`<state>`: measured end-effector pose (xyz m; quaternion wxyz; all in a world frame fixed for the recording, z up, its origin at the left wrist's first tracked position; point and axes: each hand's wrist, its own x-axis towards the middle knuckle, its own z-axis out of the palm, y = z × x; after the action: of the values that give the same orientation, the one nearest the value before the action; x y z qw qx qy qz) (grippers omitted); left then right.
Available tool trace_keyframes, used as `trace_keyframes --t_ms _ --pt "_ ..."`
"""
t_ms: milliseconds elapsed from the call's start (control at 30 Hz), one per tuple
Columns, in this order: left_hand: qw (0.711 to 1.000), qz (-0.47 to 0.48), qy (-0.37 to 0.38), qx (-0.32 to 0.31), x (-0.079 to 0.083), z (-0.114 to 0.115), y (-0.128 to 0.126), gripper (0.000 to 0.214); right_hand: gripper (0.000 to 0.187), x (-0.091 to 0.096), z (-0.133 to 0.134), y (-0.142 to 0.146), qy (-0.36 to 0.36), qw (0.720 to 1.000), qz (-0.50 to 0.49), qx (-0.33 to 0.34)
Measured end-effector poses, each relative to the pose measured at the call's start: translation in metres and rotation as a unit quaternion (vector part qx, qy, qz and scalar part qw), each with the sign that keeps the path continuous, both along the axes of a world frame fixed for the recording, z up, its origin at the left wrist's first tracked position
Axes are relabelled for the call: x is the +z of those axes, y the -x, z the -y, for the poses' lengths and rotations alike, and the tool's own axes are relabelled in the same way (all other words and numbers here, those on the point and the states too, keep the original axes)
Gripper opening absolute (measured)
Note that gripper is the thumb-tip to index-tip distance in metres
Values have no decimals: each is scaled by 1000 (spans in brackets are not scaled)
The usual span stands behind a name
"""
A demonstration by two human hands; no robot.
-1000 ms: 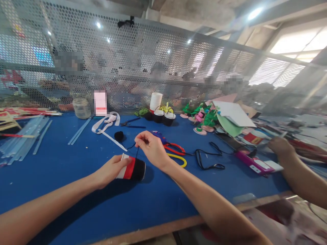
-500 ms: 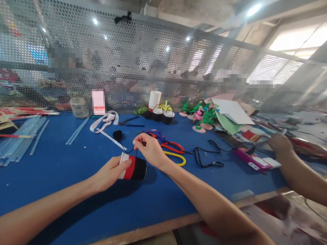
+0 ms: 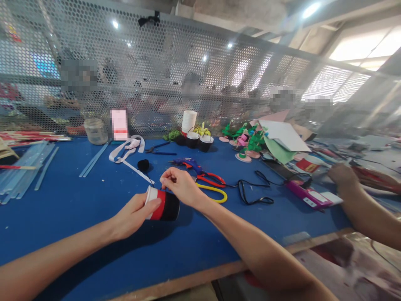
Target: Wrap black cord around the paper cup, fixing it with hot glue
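My left hand (image 3: 134, 213) is closed around a paper cup (image 3: 160, 205) tipped on its side, its rim facing left. The cup shows a white band, a red band and a black part that looks like wound yarn. At the cup's upper side, my right hand (image 3: 179, 184) pinches with thumb and forefinger, apparently on a thin black yarn (image 3: 152, 184) that runs to a small black yarn ball (image 3: 143, 165) behind the cup. The pinch point is partly hidden. Just behind my right hand lie scissors (image 3: 216, 193) with red and yellow handles and a blue glue gun (image 3: 189, 164).
White ribbon (image 3: 119, 155), pliers (image 3: 161, 148) and a glass jar (image 3: 95, 131) lie farther back. Clear glue sticks (image 3: 26, 171) are at left. Small black buckets (image 3: 205, 143) and green-pink craft pieces (image 3: 247, 144) stand near the mesh panel. Another person's hand (image 3: 344, 177) works at right.
My right hand has moved slightly left and down, closer to the cup's rim. The left hand still holds the cup in nearly the same position.
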<state>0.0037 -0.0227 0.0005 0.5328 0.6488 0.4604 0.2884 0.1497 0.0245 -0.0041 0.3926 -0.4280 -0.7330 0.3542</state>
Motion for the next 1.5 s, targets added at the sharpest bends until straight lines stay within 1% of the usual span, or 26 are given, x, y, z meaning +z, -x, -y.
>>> trace_keyframes --t_ms 167,300,633,733,800,900,1000,1067,1133,1233,1300,1333,1433,1500 --pt "1000 -13 -16 -14 0 1 1 23 6 1 1 1 5 1000 17 11" --pt "999 -24 -30 -22 -2 0 2 23 6 1 -1 1 -5 999 31 18" --pt "999 -16 -35 -16 0 0 1 24 7 0 -1 0 -29 998 53 14" --pt "1000 -5 -23 -7 0 -1 2 24 6 -1 -2 1 -25 998 47 13" --pt "1000 8 -13 -2 1 -1 3 24 5 -3 -5 0 -27 999 37 -2" --pt "999 39 10 20 2 -3 4 24 11 -3 -9 -5 -46 998 28 -34" --pt "992 100 43 70 3 -7 3 23 20 2 -8 -12 -65 996 42 -42" --pt "981 148 63 108 4 -10 2 22 27 9 -5 -15 -64 996 61 -21" --pt "970 178 80 147 6 -11 1 20 29 15 0 -18 -49 995 87 17" --pt "961 190 103 170 7 -13 1 19 36 20 5 -19 -23 985 146 85" --pt "962 188 117 157 6 -14 2 19 37 18 6 -20 -4 978 168 122" --pt "964 187 124 146 5 -15 3 19 35 16 5 -20 10 978 163 134" --pt "965 191 143 108 2 -17 5 24 31 9 3 -21 71 983 92 144" --pt "968 195 136 84 1 -19 6 25 29 5 3 -23 96 985 47 139"
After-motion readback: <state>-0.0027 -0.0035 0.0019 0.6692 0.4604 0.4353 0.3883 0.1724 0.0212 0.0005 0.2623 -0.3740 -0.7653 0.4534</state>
